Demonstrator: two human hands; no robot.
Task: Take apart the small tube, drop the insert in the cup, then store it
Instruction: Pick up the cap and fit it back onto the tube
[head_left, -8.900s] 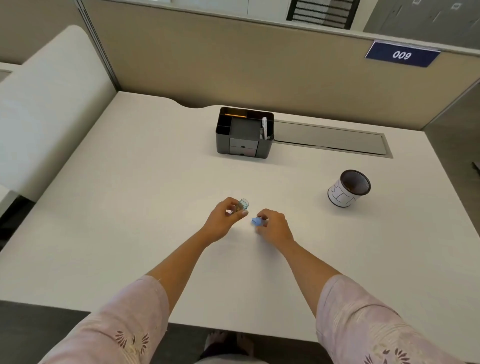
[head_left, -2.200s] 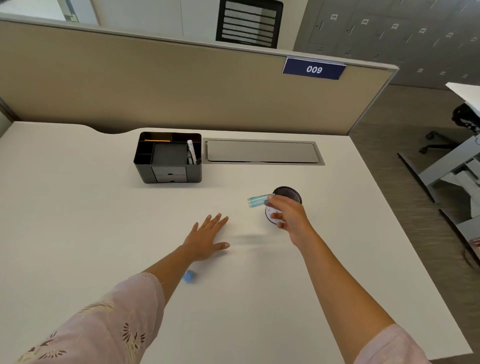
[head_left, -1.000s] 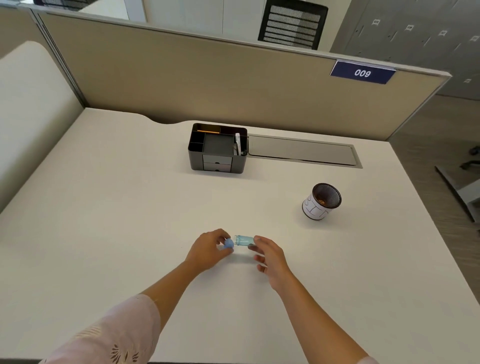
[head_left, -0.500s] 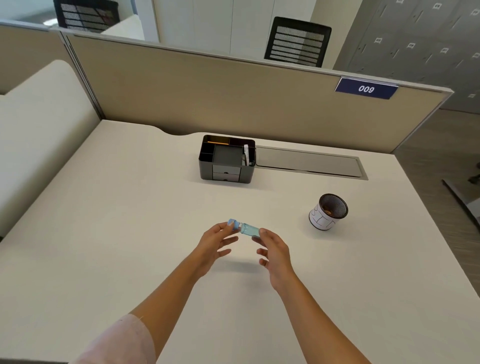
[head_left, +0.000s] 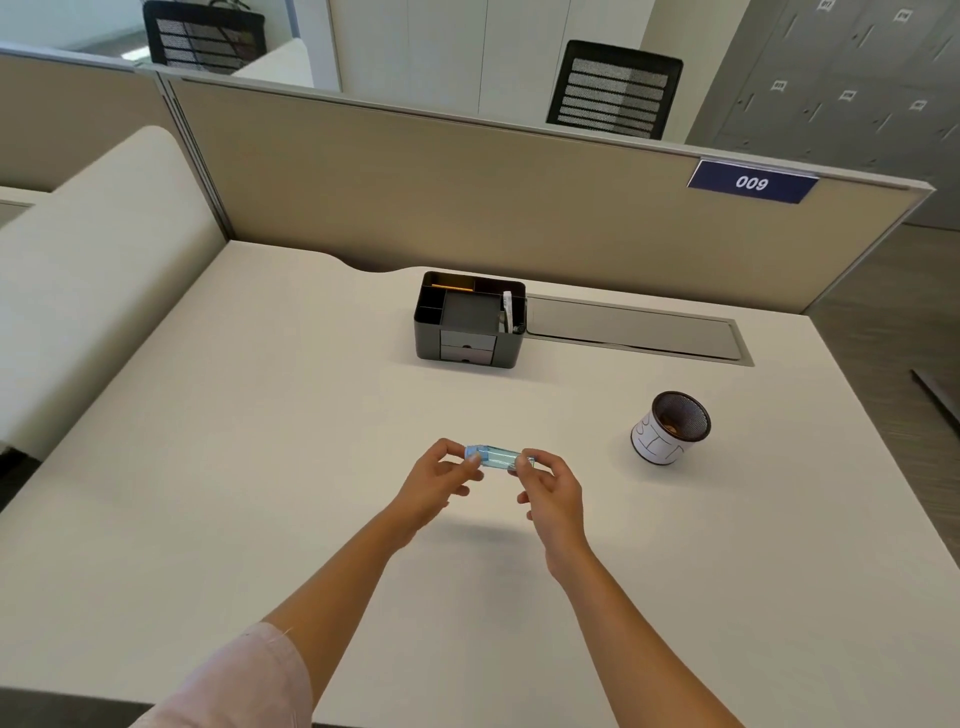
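Observation:
A small clear blue tube (head_left: 500, 459) with a blue cap on its left end is held level above the desk, between both hands. My left hand (head_left: 434, 486) pinches the capped end with its fingertips. My right hand (head_left: 550, 488) grips the other end. The cup (head_left: 670, 428), white with a dark mesh inside, stands on the desk to the right of my hands, a small brownish thing lying in its bottom.
A black desk organizer (head_left: 470, 327) with small drawers and pens stands at the back middle of the white desk (head_left: 208, 467). A grey cable flap (head_left: 634, 332) lies behind the cup. A beige partition (head_left: 467, 192) closes the far edge.
The blue cap, held beside the tube's mouth a second ago, now sits on the tube's left end. Both hands have lifted the tube a little, and my view has tilted up.

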